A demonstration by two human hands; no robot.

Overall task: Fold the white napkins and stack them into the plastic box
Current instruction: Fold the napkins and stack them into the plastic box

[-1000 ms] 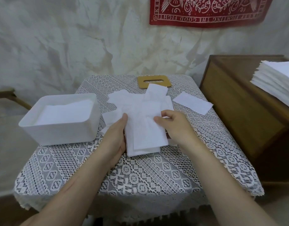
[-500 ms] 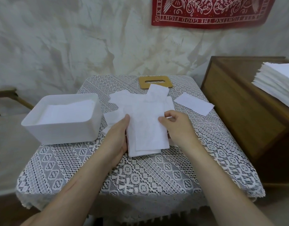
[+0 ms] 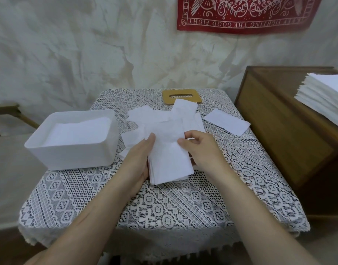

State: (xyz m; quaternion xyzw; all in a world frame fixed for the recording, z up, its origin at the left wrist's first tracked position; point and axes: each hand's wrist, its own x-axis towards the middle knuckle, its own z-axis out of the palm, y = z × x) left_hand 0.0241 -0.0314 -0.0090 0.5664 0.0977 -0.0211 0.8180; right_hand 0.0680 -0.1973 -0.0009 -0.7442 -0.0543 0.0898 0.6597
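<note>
Left hand (image 3: 139, 159) flat, fingers straight, pressed along left edge of folded napkin stack (image 3: 170, 165). Right hand (image 3: 202, 150) pinches stack's right edge, thumb on top. Stack lies between hands on lace tablecloth (image 3: 164, 207). Paper likely light, limp, sheets prone to sliding: grip both long edges, squeeze inward, support beneath. Plastic box (image 3: 72, 152) just left of left hand, part filled. Loose napkins (image 3: 145, 117) beyond fingertips.

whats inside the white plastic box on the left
The plastic box holds a stack of white napkins, reaching near its rim. Only the top sheet shows; how many lie beneath, and the box floor, are covered.
</note>
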